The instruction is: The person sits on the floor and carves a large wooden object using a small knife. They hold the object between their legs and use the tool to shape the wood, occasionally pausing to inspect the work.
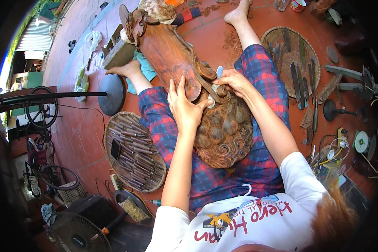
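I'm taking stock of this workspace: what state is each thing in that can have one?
Wood carving: curls cut, lying between the legs
Left hand: open, fingers spread on the carving
Right hand: pinching a light-blue piece
Left tray: crowded with chisels
Right tray: partly covered by blades
Fan: cannot tell whether running

A woodcarving workshop spreads over a tiled floor (83, 147), chisels (132, 152) and files (295, 80) on round trays (313, 52) beside carved wood (164, 50).

left hand (184, 107) splayed, right hand (235, 83) curled in a pinch, forearms (268, 117) reaching forward
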The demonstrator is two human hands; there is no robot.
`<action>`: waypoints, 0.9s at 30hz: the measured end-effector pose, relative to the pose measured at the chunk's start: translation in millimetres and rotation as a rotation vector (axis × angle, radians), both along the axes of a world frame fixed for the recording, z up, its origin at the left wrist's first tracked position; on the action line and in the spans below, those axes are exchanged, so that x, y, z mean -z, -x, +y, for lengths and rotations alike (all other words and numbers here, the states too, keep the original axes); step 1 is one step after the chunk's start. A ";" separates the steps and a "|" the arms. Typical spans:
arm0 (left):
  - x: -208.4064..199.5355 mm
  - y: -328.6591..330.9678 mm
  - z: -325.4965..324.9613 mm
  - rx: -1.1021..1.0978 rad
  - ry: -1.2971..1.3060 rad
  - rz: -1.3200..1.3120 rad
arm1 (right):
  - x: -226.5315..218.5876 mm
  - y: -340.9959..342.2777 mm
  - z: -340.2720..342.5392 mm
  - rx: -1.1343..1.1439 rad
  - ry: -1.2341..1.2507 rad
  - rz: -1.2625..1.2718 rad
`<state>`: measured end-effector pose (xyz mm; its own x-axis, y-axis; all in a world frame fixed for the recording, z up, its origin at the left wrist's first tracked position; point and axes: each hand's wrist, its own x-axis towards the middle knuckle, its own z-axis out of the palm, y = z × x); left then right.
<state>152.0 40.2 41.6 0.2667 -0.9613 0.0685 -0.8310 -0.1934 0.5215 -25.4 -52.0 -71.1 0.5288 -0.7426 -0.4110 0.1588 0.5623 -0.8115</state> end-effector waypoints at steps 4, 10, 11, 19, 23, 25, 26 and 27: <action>3.0 3.6 -0.2 -0.020 0.033 -0.029 | -15.7 -9.5 13.0 0.197 -0.044 -0.082; -0.6 0.3 -0.9 0.025 0.021 -0.002 | -22.7 -3.2 2.7 0.025 -0.046 -0.010; 1.7 1.1 -1.9 0.019 0.039 -0.025 | -21.3 -4.1 3.3 0.056 -0.005 -0.006; -1.5 -0.2 -0.8 0.014 0.049 -0.008 | -18.2 -3.0 3.0 0.115 -0.048 -0.119; 2.1 4.8 -2.7 -0.018 0.038 -0.064 | -13.1 3.5 -4.1 -0.006 0.040 -0.087; 3.8 6.2 -2.4 -0.042 0.031 -0.092 | -10.8 -0.5 3.7 0.107 0.163 -0.094; 5.0 5.7 -2.1 -0.048 0.034 -0.098 | -10.6 -0.5 6.2 0.136 0.131 -0.120; 5.1 5.2 -1.9 -0.054 0.038 -0.103 | -10.6 -0.9 5.0 0.133 0.098 -0.125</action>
